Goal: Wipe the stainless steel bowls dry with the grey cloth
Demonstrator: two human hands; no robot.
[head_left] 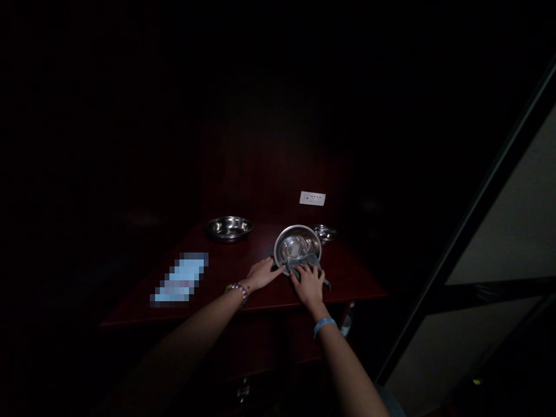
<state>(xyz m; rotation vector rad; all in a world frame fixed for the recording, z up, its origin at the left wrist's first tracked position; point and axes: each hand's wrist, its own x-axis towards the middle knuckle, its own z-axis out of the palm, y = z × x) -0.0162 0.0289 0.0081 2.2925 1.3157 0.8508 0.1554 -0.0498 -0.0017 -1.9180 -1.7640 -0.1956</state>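
Observation:
A steel bowl [297, 243] is tipped up on its edge on a dark red table [226, 278]. My left hand [263, 272] grips the bowl's lower left rim, fingers closed on it. My right hand [308, 284] presses a grey cloth [304, 263] against the bowl's lower right rim, and part of the cloth trails out past my fingers to the right. A bead bracelet is on my left wrist and a light blue band on my right.
A second steel bowl [229, 227] stands at the table's back left and a smaller one [325, 233] behind the tipped bowl. A blurred pale sheet [180, 279] lies at the left. A white socket plate [312, 198] is on the dark wall. The room is very dark.

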